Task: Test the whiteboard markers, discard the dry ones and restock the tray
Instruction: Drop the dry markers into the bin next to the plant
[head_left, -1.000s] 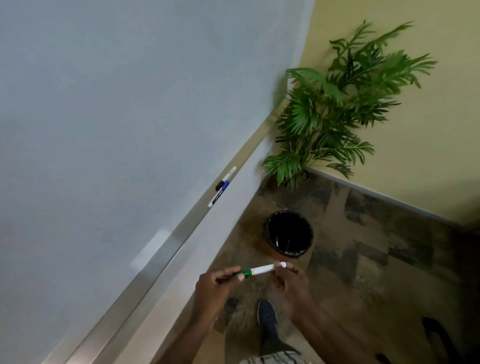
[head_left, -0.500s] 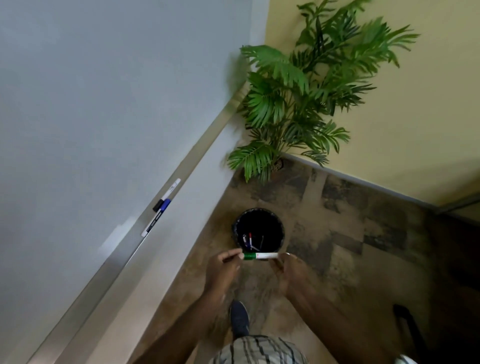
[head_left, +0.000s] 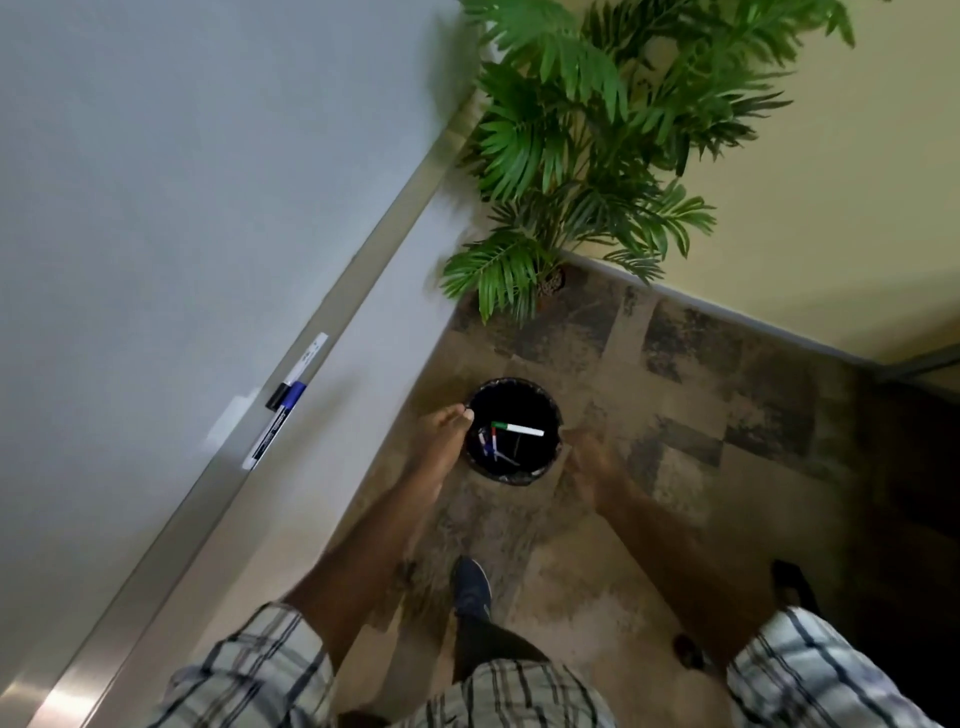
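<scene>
Your left grip (head_left: 444, 436): released, fingers loosely curled, empty, touching bin (head_left: 554, 408) rim. Your right grip (head_left: 589, 460): blurred, looks released, empty, just beside bin's far side. Green-capped marker (head_left: 517, 428) between both grips, inside bin with other markers (head_left: 491, 448). Two capped markers (head_left: 275, 423) on tray (head_left: 363, 265), well left of left grip.

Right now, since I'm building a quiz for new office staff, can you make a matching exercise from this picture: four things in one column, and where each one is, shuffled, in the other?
Things
1. green-capped marker
2. blue-capped marker
3. plant
4. shoe

Places
A. on the tray under the whiteboard
B. on the floor, outside the bin
C. in the bin
D. in the corner by the yellow wall

Pairs: 1-C, 2-A, 3-D, 4-B
</scene>
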